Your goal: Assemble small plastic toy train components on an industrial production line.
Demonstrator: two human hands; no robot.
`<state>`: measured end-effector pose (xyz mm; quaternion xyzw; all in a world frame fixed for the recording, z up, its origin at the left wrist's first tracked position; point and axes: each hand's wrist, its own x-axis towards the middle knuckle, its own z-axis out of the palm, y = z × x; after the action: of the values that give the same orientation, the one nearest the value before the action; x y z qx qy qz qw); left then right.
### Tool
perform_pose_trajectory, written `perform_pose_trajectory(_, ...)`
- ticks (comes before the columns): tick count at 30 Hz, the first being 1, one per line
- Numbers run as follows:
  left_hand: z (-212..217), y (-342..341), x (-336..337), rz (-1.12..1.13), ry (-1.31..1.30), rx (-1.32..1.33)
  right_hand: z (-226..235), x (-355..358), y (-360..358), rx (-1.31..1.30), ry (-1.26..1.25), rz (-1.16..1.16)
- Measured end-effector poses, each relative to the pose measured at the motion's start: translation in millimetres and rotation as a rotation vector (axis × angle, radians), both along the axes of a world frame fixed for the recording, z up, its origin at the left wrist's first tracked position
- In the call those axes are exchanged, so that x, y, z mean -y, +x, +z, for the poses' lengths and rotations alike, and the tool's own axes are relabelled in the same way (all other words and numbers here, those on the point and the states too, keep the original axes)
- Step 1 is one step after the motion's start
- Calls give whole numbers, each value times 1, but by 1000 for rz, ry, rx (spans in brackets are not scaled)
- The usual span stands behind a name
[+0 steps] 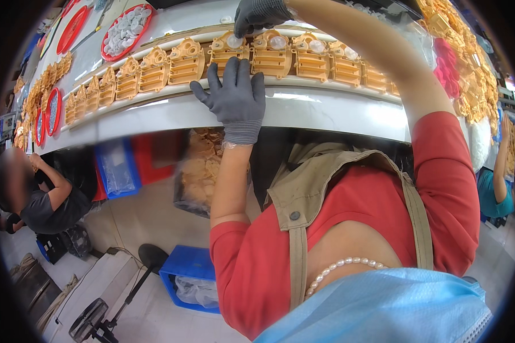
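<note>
A row of orange plastic housings [270,54], each with ribbed slots and a round seat, lies along the conveyor. My left hand [237,100], in a grey glove, has its fingers spread, their tips on the near edge of one housing [228,50]. From the far side my right hand [261,14], also gloved in grey, reaches down with its fingers drawn together at a transparent round plastic piece [234,42] on that same housing. Housings further right carry similar round pieces [278,42]; those to the left show bare seats.
A red tray [118,49] of whitish round pieces stands beyond the row at left. More red trays [52,111] sit further left. Orange parts are heaped [460,54] at right. Below the bench are a blue crate [183,260] and a fan [88,320]. A co-worker [46,191] sits at left.
</note>
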<state>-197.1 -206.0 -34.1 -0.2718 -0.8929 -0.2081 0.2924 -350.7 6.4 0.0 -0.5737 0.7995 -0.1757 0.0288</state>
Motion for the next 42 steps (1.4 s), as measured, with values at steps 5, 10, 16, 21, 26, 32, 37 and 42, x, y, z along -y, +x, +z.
perform_pose_trajectory(5, 3, 0, -6, -6, -32, 3, -24, -17, -11, 49, 30, -141)
perform_pose_trajectory(10, -2, 0, 1, 24, -43, -1, 0, 12, 11, 729, 105, -773)
perform_pose_trajectory(16, 0, -1, -7, -18, -25, 14, 15, -22, 18, 1168, -298, -898)
perform_pose_trajectory(21, -5, 0, -1, 16, -43, 1, 81, -66, 76, 623, -242, -1172)
perform_pose_trajectory(26, 0, 1, -1, -6, 46, -20, 29, -194, 100, -64, 618, -1293)
perform_pose_trajectory(32, -1, 3, 3, 26, 34, -12, 37, -163, 151, -121, 572, -1398)
perform_pose_trajectory(37, 2, -1, -13, -23, 64, -34, -61, -261, 122, -265, 1110, -1542)
perform_pose_trajectory(42, -11, -2, 4, -5, 61, 2, 32, -134, 121, 152, 38, -1355)
